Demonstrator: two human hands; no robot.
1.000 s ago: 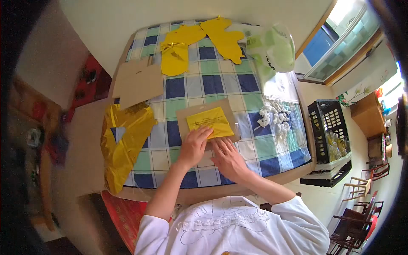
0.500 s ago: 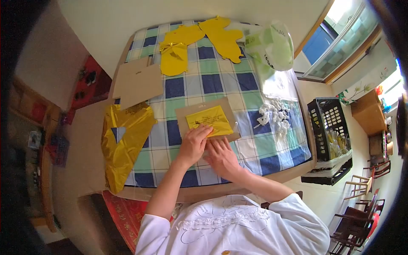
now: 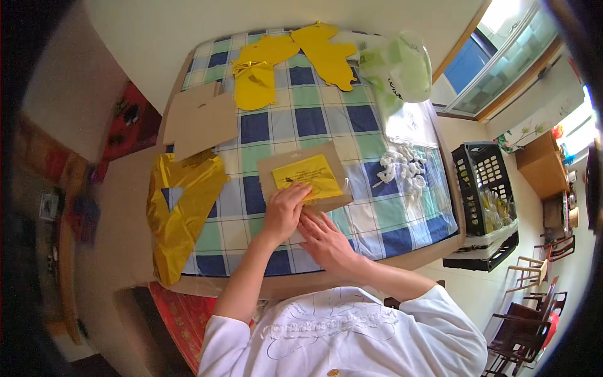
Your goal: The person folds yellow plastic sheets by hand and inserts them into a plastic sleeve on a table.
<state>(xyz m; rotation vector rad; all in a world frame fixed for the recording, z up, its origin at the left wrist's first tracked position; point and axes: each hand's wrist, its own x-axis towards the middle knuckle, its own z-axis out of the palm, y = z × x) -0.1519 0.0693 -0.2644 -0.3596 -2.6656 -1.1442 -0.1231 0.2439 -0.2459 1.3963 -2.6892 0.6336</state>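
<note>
The yellow sheet [image 3: 309, 174] lay on the cardboard [image 3: 336, 200], long axis 8 to 2 o'clock, at 1 o'clock from the nearer left hand [image 3: 284, 210], whose fingers bent onto its corner, pinch unclear, while the right hand [image 3: 323, 240] lay flat, empty.

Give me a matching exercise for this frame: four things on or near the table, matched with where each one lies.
Things:
1 yellow sheet
2 gold foil
3 white pieces
4 black crate

Places:
a beside the table, off its right edge
b on the brown card, touched by the left hand
c at the left edge of the checked cloth
d on the cloth's right part

Pairs: 1-b, 2-c, 3-d, 4-a
</note>
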